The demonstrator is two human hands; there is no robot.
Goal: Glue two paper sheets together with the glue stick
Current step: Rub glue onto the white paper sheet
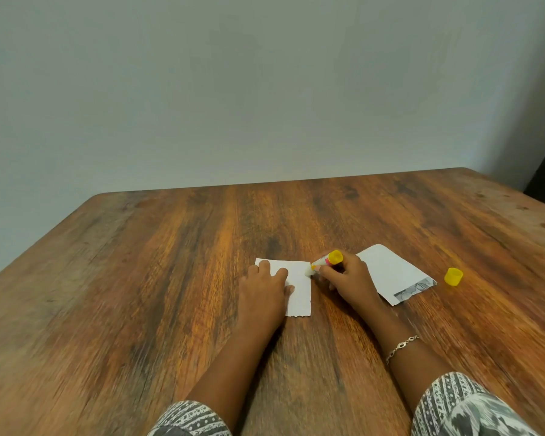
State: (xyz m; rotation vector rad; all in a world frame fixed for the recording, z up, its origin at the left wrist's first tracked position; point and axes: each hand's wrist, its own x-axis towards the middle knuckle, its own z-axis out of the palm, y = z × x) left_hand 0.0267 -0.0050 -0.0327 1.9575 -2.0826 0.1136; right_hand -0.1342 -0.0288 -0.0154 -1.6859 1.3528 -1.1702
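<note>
A: Head view: wooden table [170, 278], grey wall behind. Left hand [263, 289] flat, fingers a little spread, pressing on the left part of a small white sheet [299, 291].

B: And the right hand [348, 278]?

A: Curled around the glue stick [326, 262], pinching its barrel between thumb and fingers. Stick tilted, yellow end up and away, pale glue tip down at the sheet's far right corner, touching or just about; hard to tell through the blur.

B: Cap?

A: Off. Yellow cap [453, 276] alone on the table, well right of both hands, apart from everything. Cannot tell which way up, or whether anything inside.

B: Second sheet [394, 273]?

A: Flat on the table just right of the right hand, partly hidden behind it. White, with a grey printed strip along its near right edge. Between right hand and cap, touching neither sheet nor cap.

B: First sheet's edges?

A: Near edge ragged, as if torn. Lying flat, not overlapping the other.

B: Anything else?

A: Thin bracelet [401, 344] on the right wrist. Patterned grey-and-white sleeves [453, 407] at the bottom edge. Dark strip at the far right, past the wall; too little visible to say what.
</note>
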